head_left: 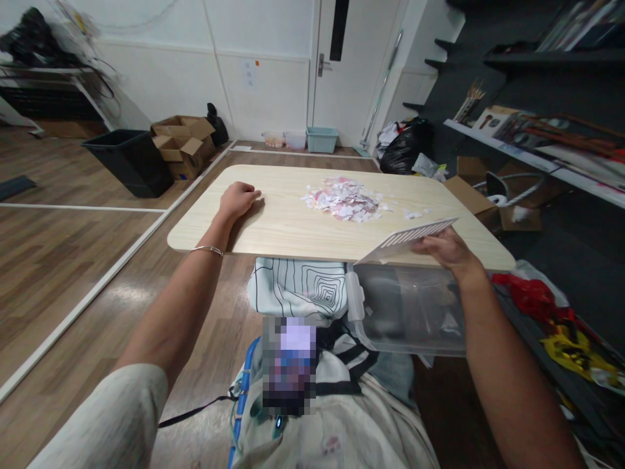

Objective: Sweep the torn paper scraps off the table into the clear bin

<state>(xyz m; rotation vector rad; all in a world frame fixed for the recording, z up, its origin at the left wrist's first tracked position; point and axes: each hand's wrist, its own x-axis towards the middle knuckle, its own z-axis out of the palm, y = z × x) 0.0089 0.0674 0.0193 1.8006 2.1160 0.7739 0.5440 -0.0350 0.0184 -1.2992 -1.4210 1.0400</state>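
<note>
My left hand (pixel 239 200) is closed in a loose fist on the left part of the pale wooden tabletop (pixel 288 231). I see nothing in its fingers. My right hand (pixel 446 247) grips a flat white slotted panel (pixel 407 236), tilted above the table's near edge. A heap of small white and pinkish paper scraps (pixel 344 198) lies past the panel, with a few loose bits to its right. Below the panel and my right forearm is an open clear plastic bin (pixel 407 306) with a few scraps inside.
A phone (pixel 293 358), blurred out, lies on my lap. Beneath the table edge is a patterned light cushion (pixel 297 286). A black bin (pixel 131 159) and cardboard boxes (pixel 183 143) stand at left. Dark shelving (pixel 537 156) holds goods at right. A teal tub (pixel 322 139) sits by the door.
</note>
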